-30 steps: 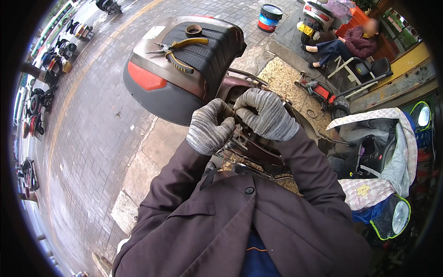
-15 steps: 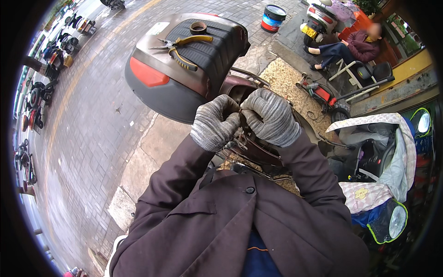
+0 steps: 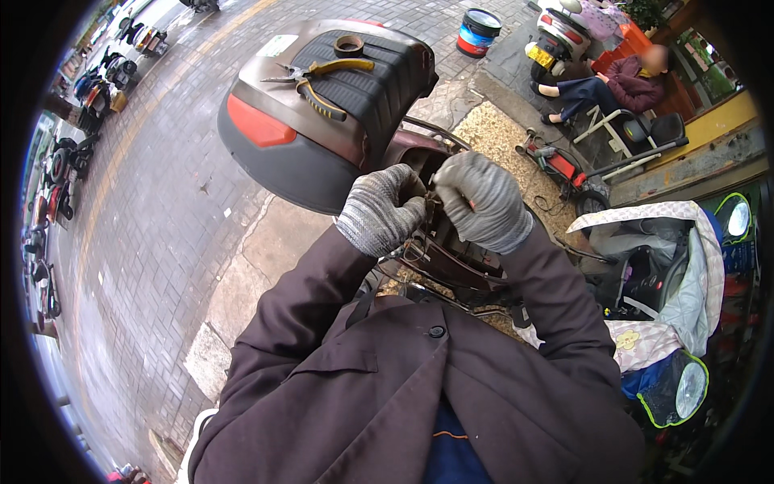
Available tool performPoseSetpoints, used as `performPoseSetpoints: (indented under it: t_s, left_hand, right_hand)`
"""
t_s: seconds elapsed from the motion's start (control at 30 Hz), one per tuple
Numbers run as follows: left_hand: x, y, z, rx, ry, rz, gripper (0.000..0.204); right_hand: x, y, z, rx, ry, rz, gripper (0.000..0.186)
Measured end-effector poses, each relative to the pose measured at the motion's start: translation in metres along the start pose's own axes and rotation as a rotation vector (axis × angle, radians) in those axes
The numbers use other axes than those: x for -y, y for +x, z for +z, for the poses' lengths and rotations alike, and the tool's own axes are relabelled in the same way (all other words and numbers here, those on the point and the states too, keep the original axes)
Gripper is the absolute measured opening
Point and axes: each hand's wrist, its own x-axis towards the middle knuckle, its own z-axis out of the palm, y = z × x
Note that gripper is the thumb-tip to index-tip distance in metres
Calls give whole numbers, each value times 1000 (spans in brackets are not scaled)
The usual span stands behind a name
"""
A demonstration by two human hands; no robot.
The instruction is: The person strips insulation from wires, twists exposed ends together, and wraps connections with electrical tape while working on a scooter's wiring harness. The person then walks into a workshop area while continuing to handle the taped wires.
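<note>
My gloved left hand [image 3: 383,211] and gloved right hand [image 3: 480,202] meet over the open body of a maroon scooter [image 3: 455,262], fingers pinched close together around something small, possibly wire, too small to make out clearly. Just beyond them is the scooter's rear top box [image 3: 266,169], black and silver with a red reflector. On its lid lie pliers [image 3: 347,66] with yellow-and-black handles and a roll of tape [image 3: 349,46].
At right are a covered scooter [image 3: 661,234], a red wheeled machine [image 3: 564,168], a metal chair [image 3: 605,133] and a seated person [image 3: 633,85]. A bucket [image 3: 476,36] stands behind the box. Parked scooters [image 3: 60,185] line the left.
Both hands have shifted slightly, the right one rightward and turning at the fingertips; they stay close together over the scooter. My view has moved a little.
</note>
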Motion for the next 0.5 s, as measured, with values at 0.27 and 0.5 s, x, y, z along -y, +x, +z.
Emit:
performPoseSetpoints:
  t_s: [0.27, 0.5]
  left_hand:
    - [-2, -1, 5, -80, 9, 38, 8]
    - [-3, 1, 11, -123, -4, 55, 10]
  right_hand:
    - [23, -21, 10, -87, 130, 396, 21]
    - [23, -24, 19, -121, 412, 689, 26]
